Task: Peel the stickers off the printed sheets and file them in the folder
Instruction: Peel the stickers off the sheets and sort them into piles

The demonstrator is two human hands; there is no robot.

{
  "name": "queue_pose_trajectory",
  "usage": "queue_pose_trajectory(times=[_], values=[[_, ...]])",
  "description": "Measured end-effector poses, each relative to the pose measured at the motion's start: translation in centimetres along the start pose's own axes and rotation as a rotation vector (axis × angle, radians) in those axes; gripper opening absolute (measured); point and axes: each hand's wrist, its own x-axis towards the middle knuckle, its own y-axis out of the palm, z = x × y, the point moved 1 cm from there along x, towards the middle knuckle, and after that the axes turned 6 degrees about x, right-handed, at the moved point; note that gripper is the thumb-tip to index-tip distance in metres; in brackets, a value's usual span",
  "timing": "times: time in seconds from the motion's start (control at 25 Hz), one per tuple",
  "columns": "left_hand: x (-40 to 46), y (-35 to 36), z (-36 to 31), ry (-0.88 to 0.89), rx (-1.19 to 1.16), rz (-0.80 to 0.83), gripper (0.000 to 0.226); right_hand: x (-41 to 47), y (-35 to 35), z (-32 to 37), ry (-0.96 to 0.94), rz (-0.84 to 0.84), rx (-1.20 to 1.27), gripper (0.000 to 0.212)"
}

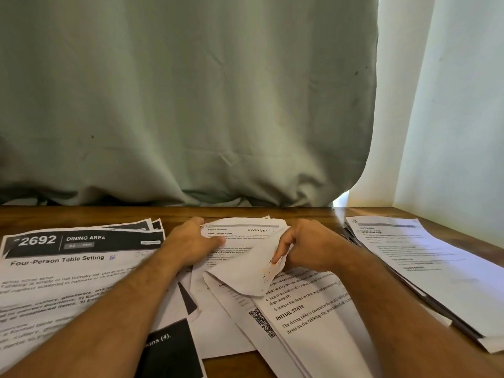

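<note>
Our right hand (305,248) pinched the curled-up lower corner of a printed sheet (245,257), white with faint orange marks near the fingertips, while our left hand (195,241) pressed its upper left flat, fingers relaxed, amid loose papers on the wooden table (81,214).

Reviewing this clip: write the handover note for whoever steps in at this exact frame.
Left hand: flat, pressing down the middle sheet.
Right hand: pinching that sheet's curled-up corner, which shows orange marks, possibly a sticker.
Other printed sheets: left pile, near pile, right stack, all on the table.
Done: cannot tell.
Left: finish peeling and file; folder not clearly identifiable.
</note>
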Motion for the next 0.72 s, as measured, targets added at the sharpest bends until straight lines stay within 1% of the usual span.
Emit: queue_pose_trajectory(times=[0.08, 0.16, 0.2, 0.28, 0.32, 0.36, 0.4, 0.44, 0.48, 0.52, 0.56, 0.6, 0.64, 0.68, 0.72], values=[[0.0, 0.0, -0.3, -0.008, -0.171, -0.083, 0.066, 0.0, 0.1, -0.2, 0.010, 0.016, 0.012, 0.029], [0.2, -0.2, -0.2, -0.010, -0.408, -0.155, 0.046, 0.0, 0.2, -0.3, 0.019, 0.029, 0.024, 0.023], [0.2, -0.4, -0.3, -0.005, -0.512, -0.151, 0.031, 0.1, 0.1, -0.2, 0.010, 0.021, 0.028, 0.020], [-0.2, -0.8, -0.6, 0.033, -0.644, -0.063, 0.008, 0.1, -0.1, 0.0, -0.047, -0.076, 0.017, 0.014], [-0.6, -0.9, -0.8, 0.071, -0.667, 0.006, 0.006, 0.1, -0.3, 0.3, -0.084, -0.160, -0.007, 0.011], [-1.0, -1.0, -1.1, 0.118, -0.649, 0.084, 0.012, 0.0, -0.5, 0.5, -0.116, -0.242, -0.012, 0.013], [-1.4, -0.8, -1.4, 0.166, -0.624, 0.171, 0.017, -0.2, -0.6, 0.7, -0.136, -0.294, 0.019, 0.021], [-1.8, -0.7, -1.7, 0.204, -0.616, 0.256, 0.020, -0.3, -0.7, 0.7, -0.142, -0.305, 0.070, 0.030], [-1.9, -0.5, -1.6, 0.230, -0.630, 0.334, 0.018, -0.3, -0.7, 0.7, -0.137, -0.288, 0.100, 0.037], [-2.0, -0.4, -1.5, 0.250, -0.646, 0.389, 0.011, -0.3, -0.6, 0.6, -0.127, -0.257, 0.093, 0.037], [-2.0, -0.4, -1.3, 0.263, -0.655, 0.413, 0.017, -0.3, -0.5, 0.5, -0.114, -0.219, 0.053, 0.031], [-1.9, -0.3, -1.2, 0.260, -0.645, 0.392, 0.033, -0.2, -0.4, 0.2, -0.098, -0.181, 0.007, 0.022], [-1.7, -0.4, -1.0, 0.226, -0.592, 0.313, 0.045, -0.2, -0.4, 0.1, -0.090, -0.151, -0.022, 0.017], [-1.3, -0.4, -0.8, 0.185, -0.496, 0.178, 0.045, -0.2, -0.4, 0.1, -0.081, -0.125, -0.029, 0.015], [-0.9, -0.6, -0.7, 0.150, -0.329, 0.043, 0.039, -0.2, -0.3, 0.0, -0.069, -0.102, -0.025, 0.015]])
